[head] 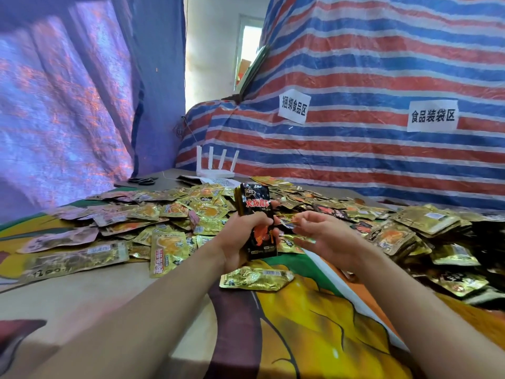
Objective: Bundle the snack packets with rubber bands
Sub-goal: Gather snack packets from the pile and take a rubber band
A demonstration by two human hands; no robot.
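Barely begun: one stack in hand, no band visible on it.
Our left hand [240, 242] grips an upright stack of black packets [254, 203] above the tabletop [314, 324]; our right hand [330, 239] hovers just beside, whether pinching a band we cannot tell. Loose packets [177, 209] heaped around look unbundled.

— What is on the counter [82, 305]?
— A bright picture cloth [314, 324] covers it. Lots of shiny gold packets [207, 206] lie in a big heap across the middle.
— And at the sides?
— Pink packets [58, 239] on the left, and dark packets [332, 210] mixed in toward the right. One single gold packet [255, 279] lies alone near the front.
— Anything at the back?
— A white router [216, 170] with four sticks stands there, beside some paper [221, 183]. Black scissors [142, 181] lie at the back left.
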